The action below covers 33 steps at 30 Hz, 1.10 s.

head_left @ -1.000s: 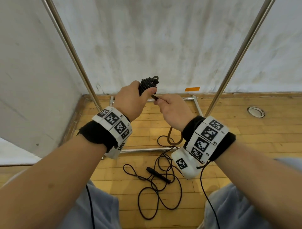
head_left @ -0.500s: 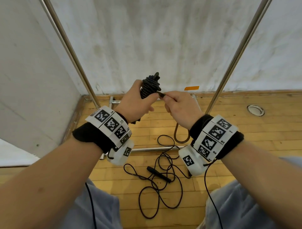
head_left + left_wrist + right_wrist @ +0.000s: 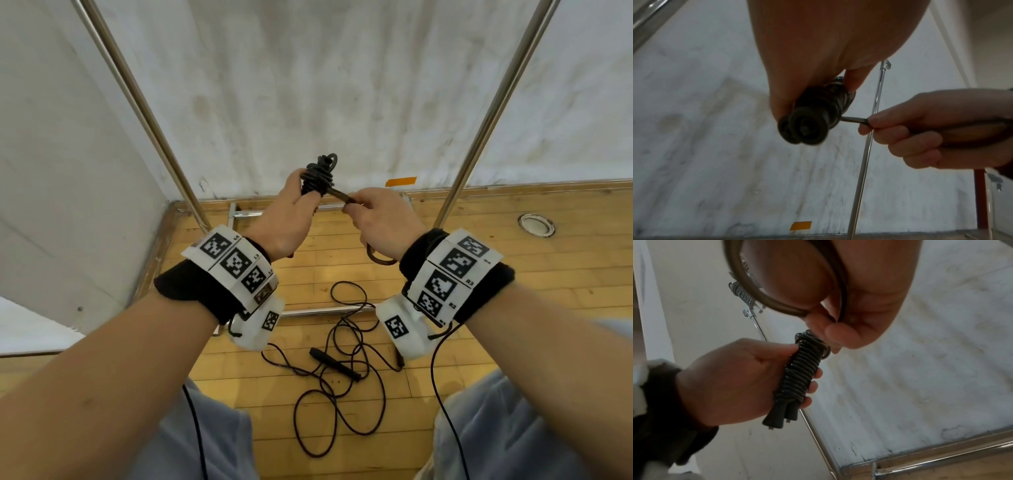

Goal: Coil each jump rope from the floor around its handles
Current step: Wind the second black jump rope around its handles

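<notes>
One jump rope, wooden floor, white wall

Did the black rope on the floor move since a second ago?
No. The loose rope keeps the same tangled shape, its handle lying just short of the metal floor bar, as before.

Your head camera looks forward and down from above both forearms, taking in the wooden floor and the white wall at the top of the frame. The left wrist camera sits close under your left hand, facing up along it toward the wall. The right wrist camera does the same under your right hand, from very near. All three share the coiled jump rope at centre frame and the metal poles.
</notes>
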Tool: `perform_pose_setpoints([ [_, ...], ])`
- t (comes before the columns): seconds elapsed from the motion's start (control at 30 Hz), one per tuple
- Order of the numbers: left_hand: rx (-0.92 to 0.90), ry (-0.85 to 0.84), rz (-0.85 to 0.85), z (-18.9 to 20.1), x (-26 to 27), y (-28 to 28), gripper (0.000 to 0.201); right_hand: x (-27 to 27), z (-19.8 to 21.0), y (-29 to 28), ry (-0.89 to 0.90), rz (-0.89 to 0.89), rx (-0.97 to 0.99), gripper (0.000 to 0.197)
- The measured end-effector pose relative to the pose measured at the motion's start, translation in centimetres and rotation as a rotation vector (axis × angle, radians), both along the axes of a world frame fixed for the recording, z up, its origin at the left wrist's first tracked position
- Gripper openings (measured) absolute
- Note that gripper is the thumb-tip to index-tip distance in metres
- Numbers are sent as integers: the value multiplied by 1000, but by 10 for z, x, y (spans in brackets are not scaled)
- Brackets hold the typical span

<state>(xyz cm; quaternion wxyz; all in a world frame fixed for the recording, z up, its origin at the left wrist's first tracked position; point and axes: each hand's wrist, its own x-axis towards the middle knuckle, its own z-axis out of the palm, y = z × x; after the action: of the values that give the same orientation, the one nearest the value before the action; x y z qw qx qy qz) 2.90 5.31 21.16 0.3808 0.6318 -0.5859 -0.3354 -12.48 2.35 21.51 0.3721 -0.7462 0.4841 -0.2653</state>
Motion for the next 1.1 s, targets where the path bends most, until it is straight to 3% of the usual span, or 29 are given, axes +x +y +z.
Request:
perform_pose_setpoints([
  [0.17, -26, 157, 24, 5, 3, 1, 41, -6, 0, -2, -36, 0, -56, 26],
  [0.3, -5, 260, -20, 6, 4, 1, 17, -6, 1, 0, -73, 36, -92, 28],
  [0.37, 11, 294, -39, 8, 4, 1, 19, -5, 2, 2, -92, 58, -98, 28],
  [0.47, 15, 289, -61, 8, 2, 2, 34, -4, 3, 4, -132, 88, -92, 28],
  [0.63, 71, 308, -58, 6, 0, 3, 38, -1, 6, 4, -95, 99, 6, 26],
  [0.73, 22, 198, -26, 7, 3, 1, 37, -1, 7, 1, -164, 76, 155, 18],
  [0.87, -2, 65, 13, 4, 5, 0, 40, -1, 4, -1, -116, 62, 147, 12],
  [1.03, 135, 114, -77, 6, 1, -2, 28, 1, -2, 0, -99, 18, 119, 15],
  [1.1, 108, 72, -85, 6, -1, -1, 22, 1, -2, 1, -70, 6, 88, 17],
])
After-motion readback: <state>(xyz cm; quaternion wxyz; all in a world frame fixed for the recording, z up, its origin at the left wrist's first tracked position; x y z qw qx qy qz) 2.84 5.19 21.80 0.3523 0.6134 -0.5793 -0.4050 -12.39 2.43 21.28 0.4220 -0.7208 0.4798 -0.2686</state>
